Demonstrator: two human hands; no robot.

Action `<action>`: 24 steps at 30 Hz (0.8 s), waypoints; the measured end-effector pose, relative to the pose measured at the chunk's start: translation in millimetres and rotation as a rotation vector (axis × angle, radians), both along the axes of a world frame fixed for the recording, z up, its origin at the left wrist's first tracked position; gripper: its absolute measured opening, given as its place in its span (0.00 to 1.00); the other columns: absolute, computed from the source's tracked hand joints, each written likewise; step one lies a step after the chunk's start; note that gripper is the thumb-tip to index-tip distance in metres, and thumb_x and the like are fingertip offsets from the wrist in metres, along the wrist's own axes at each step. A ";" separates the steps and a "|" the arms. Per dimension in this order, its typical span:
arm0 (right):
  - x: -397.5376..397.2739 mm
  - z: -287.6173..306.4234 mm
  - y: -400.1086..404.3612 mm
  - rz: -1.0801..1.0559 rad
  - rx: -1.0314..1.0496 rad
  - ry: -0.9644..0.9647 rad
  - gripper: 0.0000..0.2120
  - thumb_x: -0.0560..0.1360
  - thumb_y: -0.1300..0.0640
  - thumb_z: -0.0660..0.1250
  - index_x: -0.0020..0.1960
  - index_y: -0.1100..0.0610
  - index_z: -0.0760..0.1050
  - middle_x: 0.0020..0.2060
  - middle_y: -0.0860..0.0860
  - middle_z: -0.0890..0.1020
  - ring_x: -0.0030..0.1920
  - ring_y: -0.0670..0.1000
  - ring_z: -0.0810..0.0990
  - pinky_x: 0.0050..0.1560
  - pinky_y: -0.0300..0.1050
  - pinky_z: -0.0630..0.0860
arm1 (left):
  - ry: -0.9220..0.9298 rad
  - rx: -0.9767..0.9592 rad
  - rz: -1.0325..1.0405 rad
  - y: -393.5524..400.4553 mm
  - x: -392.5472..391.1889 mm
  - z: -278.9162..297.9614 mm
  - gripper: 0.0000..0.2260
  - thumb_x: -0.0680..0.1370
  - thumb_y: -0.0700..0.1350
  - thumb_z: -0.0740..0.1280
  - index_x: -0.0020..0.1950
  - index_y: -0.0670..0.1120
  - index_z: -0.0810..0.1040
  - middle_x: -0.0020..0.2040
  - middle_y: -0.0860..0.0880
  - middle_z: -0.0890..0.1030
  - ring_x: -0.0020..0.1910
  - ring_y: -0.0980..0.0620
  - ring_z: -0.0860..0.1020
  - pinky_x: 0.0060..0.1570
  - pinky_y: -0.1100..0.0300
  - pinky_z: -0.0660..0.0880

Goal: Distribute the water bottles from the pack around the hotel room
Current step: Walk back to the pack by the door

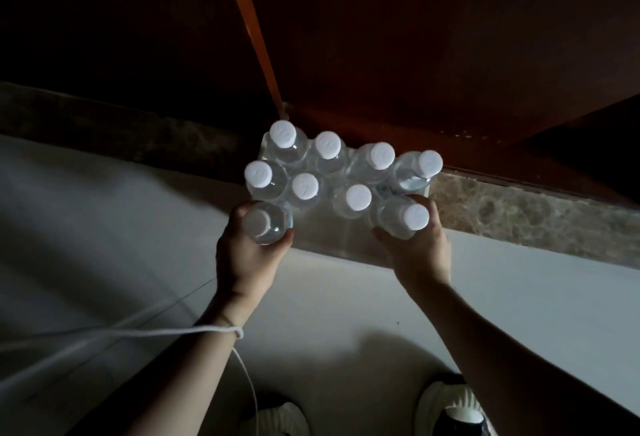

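Observation:
A plastic-wrapped pack of water bottles (332, 172) with white caps stands on the floor against a dark wooden door, seen from above. My left hand (247, 255) is wrapped around the near-left bottle (266, 222). At the pack's near-right corner, my right hand (420, 248) grips another bottle (403, 217). Both held bottles are upright and sit level with the pack's front row. Several more bottles remain in the wrap behind them.
A brown marble threshold (519, 213) runs along the base of the dark wooden door (415, 54). Light floor tiles (104, 227) spread out in front. My two white shoes (450, 404) show at the bottom edge. A white cord (138, 331) hangs from my left wrist.

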State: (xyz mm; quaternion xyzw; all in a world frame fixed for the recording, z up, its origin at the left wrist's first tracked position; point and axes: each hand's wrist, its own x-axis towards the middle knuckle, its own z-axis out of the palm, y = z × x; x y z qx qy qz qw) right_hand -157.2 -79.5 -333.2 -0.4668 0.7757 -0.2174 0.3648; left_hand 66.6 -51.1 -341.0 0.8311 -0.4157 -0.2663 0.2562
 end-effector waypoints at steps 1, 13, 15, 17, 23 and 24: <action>0.1 3.5 1.9 0.007 0.004 -0.001 0.30 0.64 0.54 0.80 0.62 0.47 0.72 0.51 0.48 0.83 0.50 0.54 0.81 0.47 0.49 0.76 | -0.005 -0.006 -0.007 0.9 -0.6 5.0 0.24 0.64 0.51 0.80 0.57 0.50 0.76 0.50 0.51 0.85 0.49 0.48 0.83 0.47 0.56 0.78; 13.0 227.9 -28.3 0.159 -0.154 -0.312 0.25 0.60 0.50 0.80 0.52 0.45 0.72 0.44 0.46 0.83 0.43 0.48 0.82 0.44 0.57 0.81 | 0.248 -0.160 -0.037 -32.7 -7.8 237.9 0.32 0.62 0.56 0.77 0.61 0.44 0.74 0.52 0.49 0.82 0.51 0.51 0.81 0.51 0.57 0.78; 15.7 282.7 -39.8 0.163 -0.184 -0.451 0.24 0.62 0.55 0.80 0.53 0.53 0.73 0.43 0.52 0.84 0.43 0.55 0.83 0.43 0.62 0.80 | 0.277 -0.233 -0.084 -44.7 -8.2 301.6 0.30 0.61 0.57 0.75 0.58 0.44 0.76 0.50 0.49 0.83 0.50 0.54 0.82 0.53 0.56 0.79; 18.6 347.0 -55.2 0.164 -0.225 -0.554 0.24 0.62 0.57 0.79 0.53 0.60 0.73 0.42 0.58 0.83 0.42 0.62 0.83 0.42 0.66 0.79 | 0.295 -0.331 -0.098 -60.7 -8.6 374.7 0.32 0.60 0.56 0.76 0.58 0.42 0.75 0.51 0.48 0.83 0.52 0.53 0.82 0.55 0.53 0.79; 17.2 569.8 -96.2 0.226 -0.370 -0.753 0.24 0.62 0.69 0.77 0.55 0.61 0.72 0.45 0.62 0.82 0.45 0.67 0.82 0.44 0.72 0.79 | 0.536 -0.624 -0.127 -103.9 -7.5 584.2 0.33 0.63 0.46 0.76 0.63 0.35 0.68 0.55 0.47 0.82 0.55 0.52 0.82 0.52 0.62 0.77; 17.0 608.4 -100.8 0.217 -0.415 -0.760 0.25 0.61 0.68 0.78 0.54 0.58 0.73 0.46 0.60 0.82 0.45 0.64 0.83 0.44 0.67 0.81 | 0.570 -0.662 -0.127 -107.9 -8.9 619.9 0.32 0.64 0.46 0.75 0.63 0.38 0.69 0.54 0.49 0.82 0.54 0.55 0.82 0.51 0.65 0.77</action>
